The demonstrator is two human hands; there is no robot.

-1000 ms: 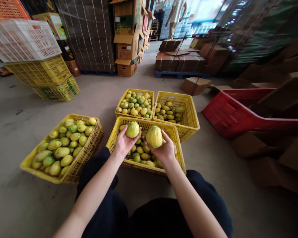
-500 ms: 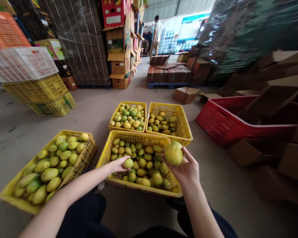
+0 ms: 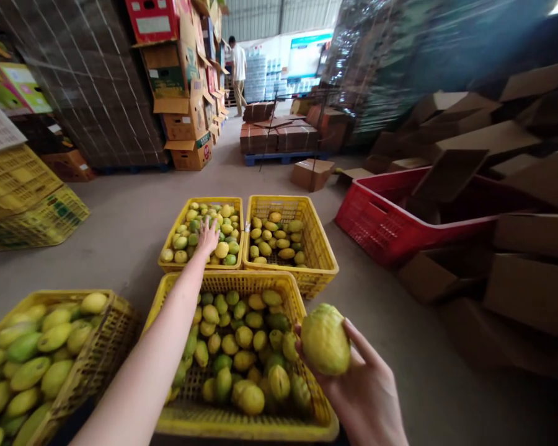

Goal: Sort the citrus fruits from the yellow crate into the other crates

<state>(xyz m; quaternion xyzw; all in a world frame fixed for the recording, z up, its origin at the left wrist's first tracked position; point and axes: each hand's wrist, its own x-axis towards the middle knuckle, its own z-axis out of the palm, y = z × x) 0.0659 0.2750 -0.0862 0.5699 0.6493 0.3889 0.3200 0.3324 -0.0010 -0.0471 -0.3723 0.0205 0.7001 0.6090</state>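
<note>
My left hand is stretched over the back left yellow crate, its fingers spread on top of the yellow and green fruit. In my right hand rests a large, bumpy yellow-green fruit, held above the right edge of the near middle crate. That crate holds many smaller yellow and green fruits. Beside the back left crate stands the back right crate, partly filled with yellow fruit. A fourth crate at the lower left is heaped with longer fruits.
A red crate with cardboard stands at the right among loose boxes. Yellow crates are stacked at the left. Farther back are a box stack, a pallet of flat cartons and a person in a white shirt.
My left hand has moved from the near middle crate to the back left one, and the fruit it held is no longer in it. The view has shifted right; my right hand still holds the large fruit.
</note>
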